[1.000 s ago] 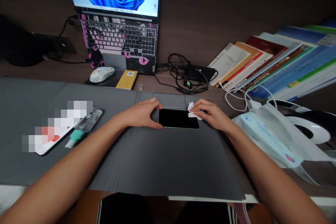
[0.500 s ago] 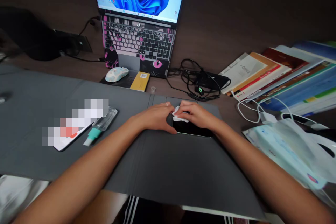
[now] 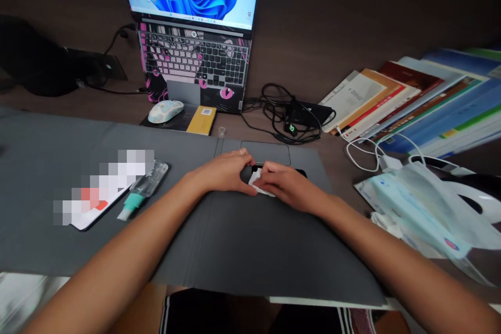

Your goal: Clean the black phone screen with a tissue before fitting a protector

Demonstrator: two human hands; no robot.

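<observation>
A flat black phone lies on the grey desk mat, mostly covered by my hands. My left hand grips its left end, thumb at the near edge and fingers at the far edge. Bunched in the fingers of my right hand is a crumpled white tissue, pressed down on the phone's left part. To the left, a clear spray bottle with a teal collar rests beside a pale slab-like item that is partly blurred out.
Behind the mat stands an open laptop, with a mouse and a yellow box before it. Black cables lie coiled at its right. Leaning books and a pale blue tissue pack line the right side.
My right hand has slid the tissue toward me and slightly left over the phone. My left hand keeps its grip. The whole view has shifted a little.
</observation>
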